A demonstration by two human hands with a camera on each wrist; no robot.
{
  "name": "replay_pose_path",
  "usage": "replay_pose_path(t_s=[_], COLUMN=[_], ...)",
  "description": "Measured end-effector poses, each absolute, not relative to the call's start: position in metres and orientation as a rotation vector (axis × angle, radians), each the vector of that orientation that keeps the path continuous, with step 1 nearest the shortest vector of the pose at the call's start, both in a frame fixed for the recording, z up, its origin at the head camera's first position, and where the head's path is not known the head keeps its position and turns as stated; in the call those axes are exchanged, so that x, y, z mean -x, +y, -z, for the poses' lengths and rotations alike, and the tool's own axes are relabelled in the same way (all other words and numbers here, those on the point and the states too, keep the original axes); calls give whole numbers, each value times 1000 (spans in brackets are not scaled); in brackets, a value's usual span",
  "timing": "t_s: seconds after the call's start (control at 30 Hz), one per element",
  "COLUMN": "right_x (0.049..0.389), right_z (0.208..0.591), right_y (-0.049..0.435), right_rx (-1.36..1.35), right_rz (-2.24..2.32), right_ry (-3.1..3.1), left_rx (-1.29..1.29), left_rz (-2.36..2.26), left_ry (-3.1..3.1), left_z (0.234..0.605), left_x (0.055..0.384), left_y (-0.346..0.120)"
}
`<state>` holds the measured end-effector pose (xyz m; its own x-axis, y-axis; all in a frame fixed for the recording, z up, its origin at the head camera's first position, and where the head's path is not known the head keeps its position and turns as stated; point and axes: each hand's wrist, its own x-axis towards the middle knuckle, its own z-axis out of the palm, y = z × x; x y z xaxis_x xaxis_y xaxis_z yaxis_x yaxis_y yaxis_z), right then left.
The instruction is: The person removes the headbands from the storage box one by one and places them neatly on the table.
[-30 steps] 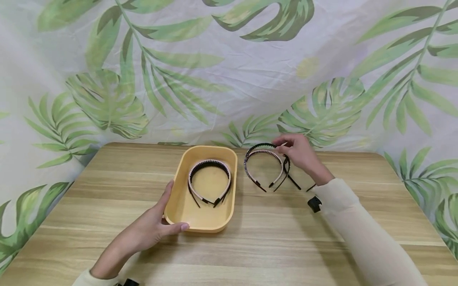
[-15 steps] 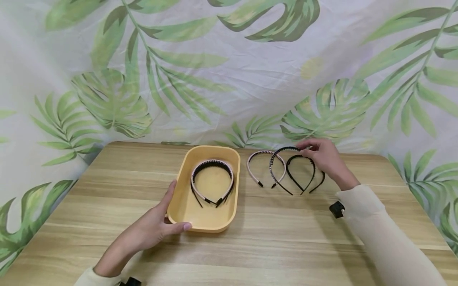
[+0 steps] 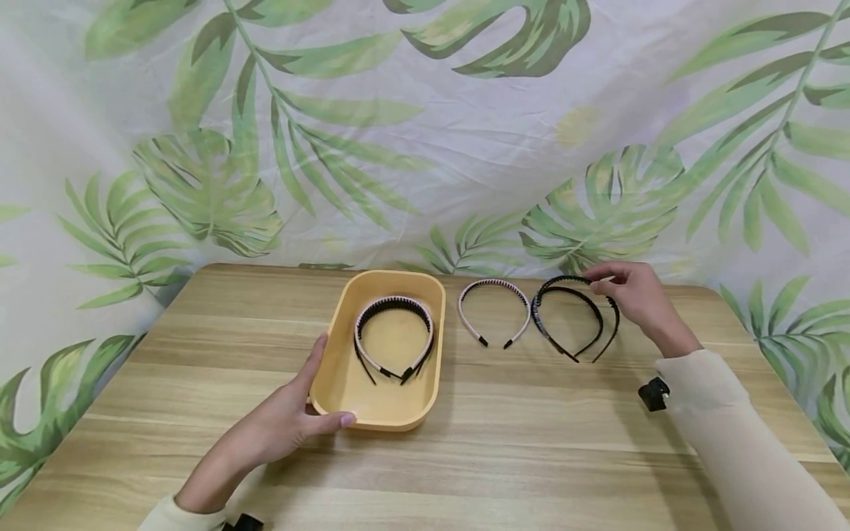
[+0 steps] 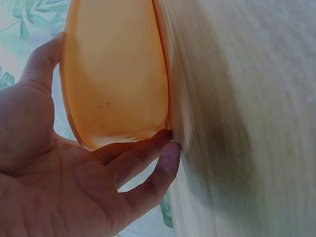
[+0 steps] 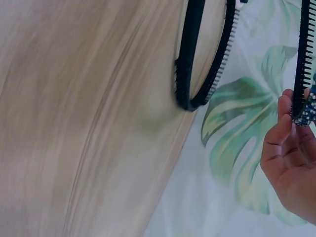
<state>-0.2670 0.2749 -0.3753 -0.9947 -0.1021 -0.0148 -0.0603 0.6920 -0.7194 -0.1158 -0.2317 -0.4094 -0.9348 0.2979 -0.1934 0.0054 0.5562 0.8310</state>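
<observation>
At the tray's near left corner my left hand [image 3: 285, 417] holds the yellow tray [image 3: 439, 354], thumb over the near rim; its fingers curl against the wall [image 4: 116, 64] in the left wrist view. Inside the tray lie a pale pink headband [image 3: 360, 346] and black ones, overlapping. My right hand [image 3: 639, 299] pinches a black toothed headband [image 3: 617, 318] by the top of its arc. Blue and white sparkles cover its outer face [image 5: 307, 112] in the right wrist view. It overlaps a plain black headband [image 3: 600, 317] on the table. Left of these lies another pale pink headband [image 3: 462, 310].
The wooden table [image 3: 505, 457] reaches back to a leaf-print cloth [image 3: 465, 133] hanging behind its far edge. The loose headbands sit near that edge, right of the tray. Black wrist cameras [image 3: 654, 394] are strapped at both cuffs.
My right hand has carried the sparkly headband rightward, off the pink headband and over to the plain black one. The left hand and tray keep their places.
</observation>
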Motion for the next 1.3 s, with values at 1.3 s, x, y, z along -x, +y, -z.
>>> replay_pose_path(t_s=[1.3], right_x=[281], right_z=[402], right_y=[357], right_rx=[-40], right_rz=[1037], right_ry=[2881], left_rx=[-250], left_rz=[-1364], left_ry=[2445], left_z=[410], left_x=[116], left_y=[-232])
